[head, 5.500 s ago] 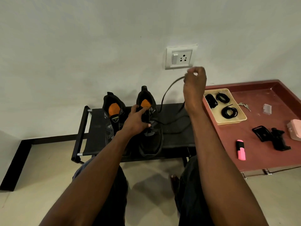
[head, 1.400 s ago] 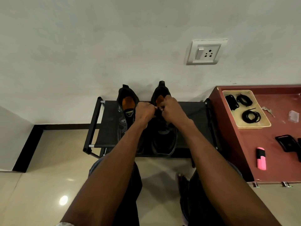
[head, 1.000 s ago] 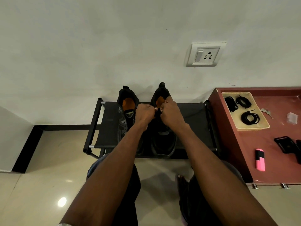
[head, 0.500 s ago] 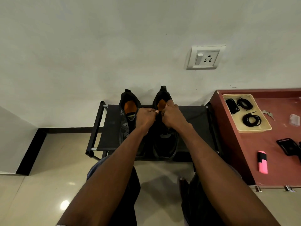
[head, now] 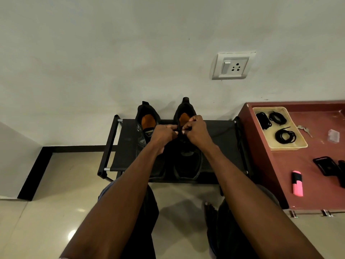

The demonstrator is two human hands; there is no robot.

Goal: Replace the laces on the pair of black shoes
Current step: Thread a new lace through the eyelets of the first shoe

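Both hands are in tight over the right-hand black shoe point(head: 187, 161), which sits toe-toward-the-person on the black fabric rack point(head: 128, 144) against the wall. The left hand point(head: 164, 134) has its fingers curled in, pinching at the lace point(head: 179, 130) near the top eyelets; the right hand point(head: 197, 132) is curled the same way, fingertips meeting the left's just over the tongue. The lace itself is barely visible, black on black, so which eyelet is in play cannot be told. The left-hand shoe point(head: 146, 124) stands just beside, orange insole showing, untouched. Spare coiled laces point(head: 285, 136) wait in the beige tray point(head: 291, 146) on the red table point(head: 317, 184), near a pink highlighter point(head: 297, 183).

The risk here looks like the fiddly one: a frayed or soft lace tip could miss the eyelet or slip from the pinch, and an uneven pull might leave one end short. A hard tug could also drag the shoe off the soft rack.
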